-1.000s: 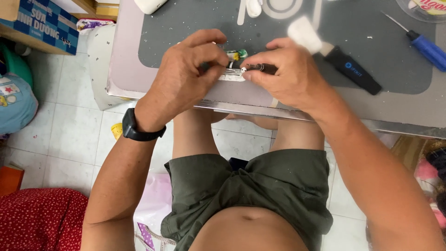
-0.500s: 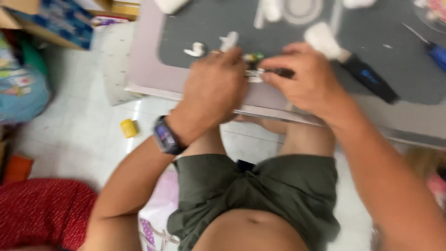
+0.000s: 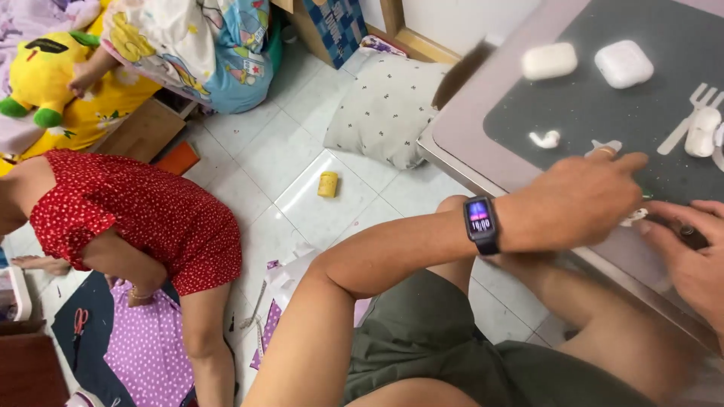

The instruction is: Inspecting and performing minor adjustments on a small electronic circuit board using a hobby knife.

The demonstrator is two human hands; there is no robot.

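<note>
Lying between both hands' fingers (image 3: 628, 162), small white part (image 3: 635, 217)

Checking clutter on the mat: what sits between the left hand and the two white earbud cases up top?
Head view: between the left hand and the two white earbud cases lie a loose white earbud and another small white piece; the rest is bare dark mat.

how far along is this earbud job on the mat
Looks mid-job. Done: a loose earbud and small white parts already lie on the dark mat. In hand: left hand and right hand meet over a tiny white piece, blurred. Left: two closed cases sit apart, untouched.
</note>
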